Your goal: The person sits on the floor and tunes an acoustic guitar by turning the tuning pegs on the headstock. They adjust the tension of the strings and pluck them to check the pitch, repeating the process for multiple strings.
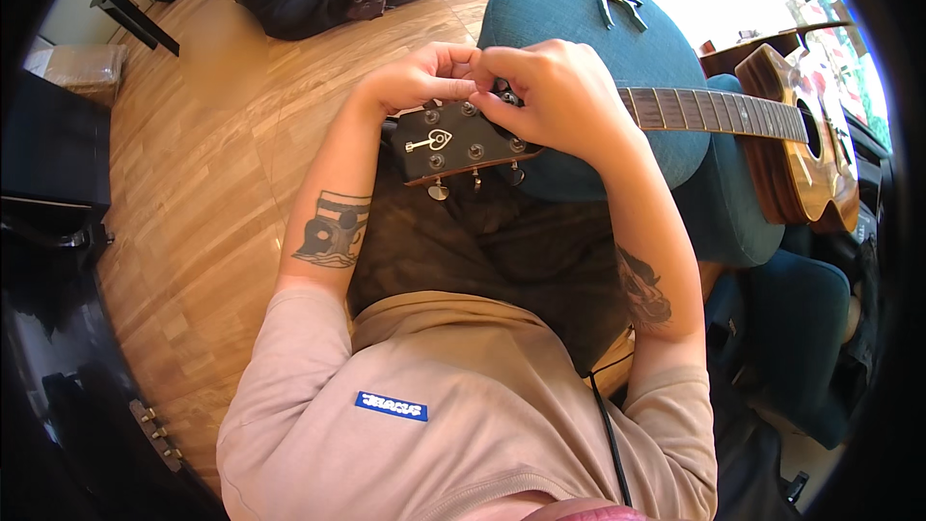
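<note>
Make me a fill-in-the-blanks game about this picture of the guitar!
1. Both hands, the left hand and the right hand, meet at the guitar's ____.
2. The guitar neck lies across a ____ cushion.
3. The floor is made of ____.
4. The grey clamp-like capo sits on the ____.

Missing words: headstock; blue; wood; cushion

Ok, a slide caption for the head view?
Both hands, left and right, pinch at the guitar headstock over a teal cushion.

Both hands (502, 87) pinch, seemingly, a tuner (guitar headstock (463, 145))
</note>
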The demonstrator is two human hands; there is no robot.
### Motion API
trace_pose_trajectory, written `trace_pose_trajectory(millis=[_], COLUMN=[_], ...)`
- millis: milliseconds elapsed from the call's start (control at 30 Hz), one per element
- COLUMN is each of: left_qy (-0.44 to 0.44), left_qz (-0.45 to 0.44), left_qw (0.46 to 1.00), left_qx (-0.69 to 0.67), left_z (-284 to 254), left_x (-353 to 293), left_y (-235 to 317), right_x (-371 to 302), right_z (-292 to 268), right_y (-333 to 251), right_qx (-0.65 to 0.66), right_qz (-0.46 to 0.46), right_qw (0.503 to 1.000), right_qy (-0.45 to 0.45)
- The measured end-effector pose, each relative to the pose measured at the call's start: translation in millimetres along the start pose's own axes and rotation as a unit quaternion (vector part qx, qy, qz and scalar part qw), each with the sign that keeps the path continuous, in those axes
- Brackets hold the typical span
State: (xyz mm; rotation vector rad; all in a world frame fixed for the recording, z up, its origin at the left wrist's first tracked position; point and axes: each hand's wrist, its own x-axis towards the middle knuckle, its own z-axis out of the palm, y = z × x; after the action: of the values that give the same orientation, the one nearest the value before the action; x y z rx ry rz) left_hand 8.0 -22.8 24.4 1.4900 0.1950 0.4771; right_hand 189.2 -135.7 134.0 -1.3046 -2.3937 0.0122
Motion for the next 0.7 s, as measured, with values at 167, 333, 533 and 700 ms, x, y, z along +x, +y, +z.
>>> trace_pose_trajectory(millis=[167, 333, 533, 700], left_qy=[-0.019, -0.01, -0.012, -0.02], left_qz=[0.012, -0.009, 0.029, 0.014], left_qw=[1.0, 1.0, 0.999, 0.999], left_qx=[-0.019, 0.015, 0.041, 0.025], left_z=[-5, -8, -13, -18], left_x=[2, 1, -5, -11], left_y=[-5, -5, -8, -4], right_x=[-11, -22, -23, -24], right_z=[0, 2, 3, 3], right_y=[-7, -8, -8, -8], right_qx=[0.013, 0.011, 0.019, 0.019], right_qz=[-0.018, 0.0, 0.022, 0.02], right_qw=[0.999, 0.998, 0.998, 0.998], right_qy=[0.046, 0.056, 0.048, 0.049])
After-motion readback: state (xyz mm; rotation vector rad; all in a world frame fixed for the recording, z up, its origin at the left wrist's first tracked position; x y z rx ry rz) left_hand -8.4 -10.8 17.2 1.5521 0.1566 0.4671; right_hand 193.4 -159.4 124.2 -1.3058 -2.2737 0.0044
